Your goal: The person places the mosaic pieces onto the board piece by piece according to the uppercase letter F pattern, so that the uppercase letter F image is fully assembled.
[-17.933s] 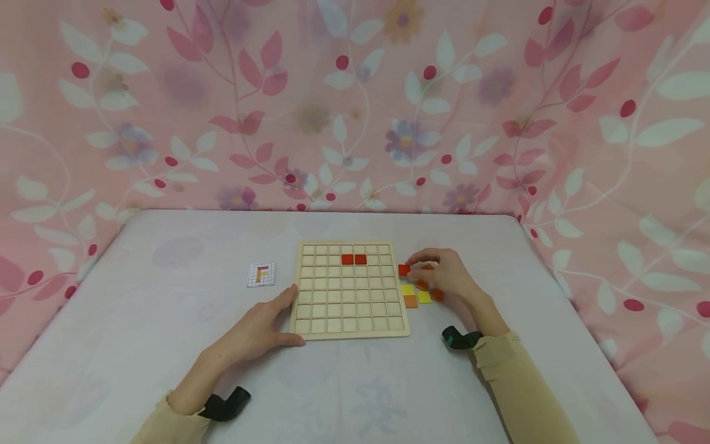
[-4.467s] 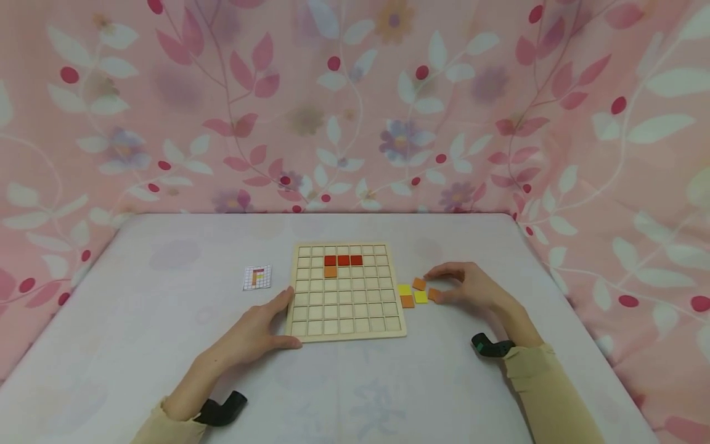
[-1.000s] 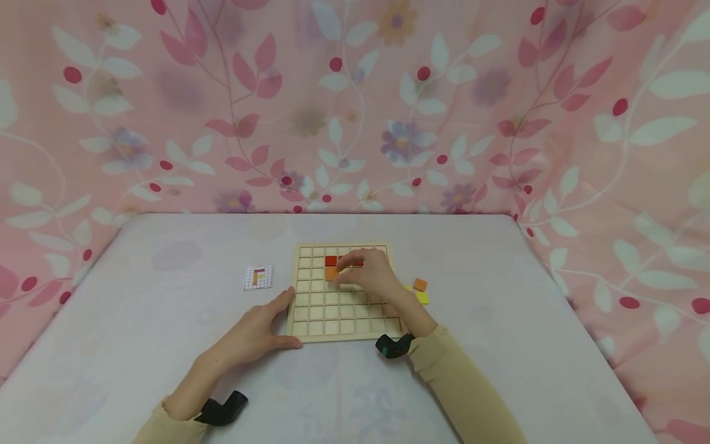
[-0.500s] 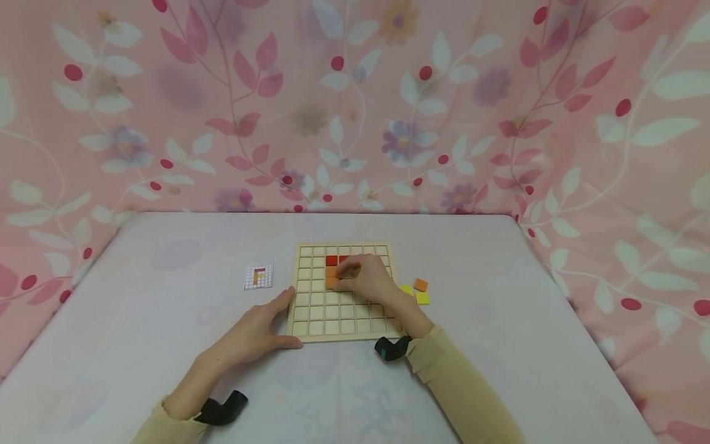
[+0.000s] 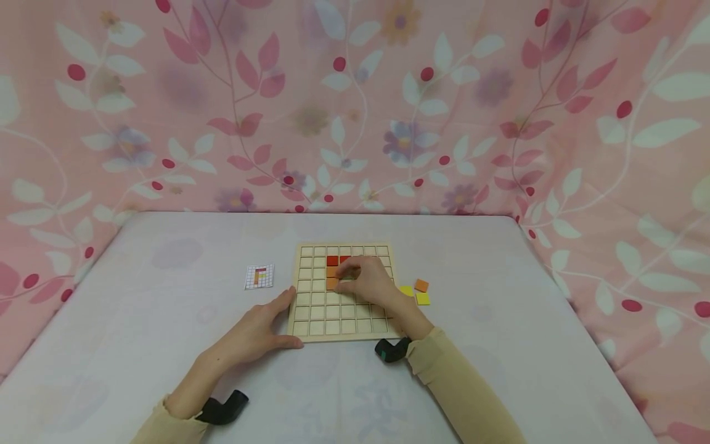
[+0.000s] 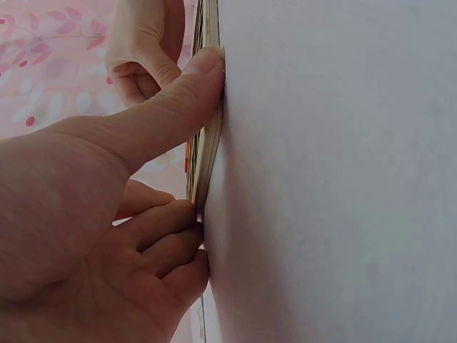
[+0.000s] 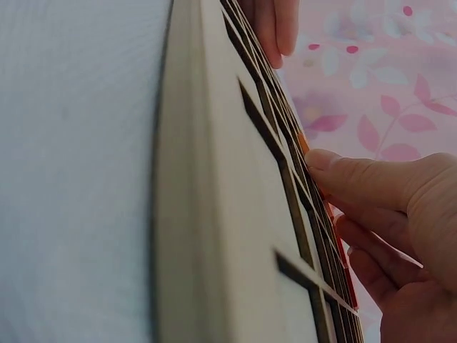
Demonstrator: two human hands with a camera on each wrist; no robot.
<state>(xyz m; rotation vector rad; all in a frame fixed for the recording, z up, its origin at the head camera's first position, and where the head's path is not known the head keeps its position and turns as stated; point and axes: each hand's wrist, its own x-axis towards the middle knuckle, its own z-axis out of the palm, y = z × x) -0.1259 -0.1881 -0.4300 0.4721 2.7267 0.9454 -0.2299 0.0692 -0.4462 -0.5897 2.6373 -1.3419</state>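
I have the thumb and index finger of the right hand [image 5: 370, 280] pinching the lower orange tile [image 5: 331, 284], which sits on the gridded wooden board [image 5: 333, 311] directly below the upper orange tile [image 5: 331, 272]. Above that pair I see the left red tile [image 5: 332, 261] and, beside it, a second red tile [image 5: 344, 259], partly hidden by the fingers. The hand and wrist block my sight of several squares on the right of the board; I can't tell what lies in them.

The left hand [image 5: 254, 333] is spread around the board's near left corner, thumb along the near edge, fingers against the left edge.

Off the right edge, on the white surface [image 5: 477, 388], lie a loose orange tile [image 5: 421, 285], a yellow tile [image 5: 423, 299] just below it, and another yellow tile [image 5: 407, 290] that the right wrist partly covers. On the far side, left of the board and well apart from those tiles, I see a small pattern card [image 5: 259, 277]. Each wrist wears a black device, and a pink floral curtain [image 5: 355, 105] stands behind everything.
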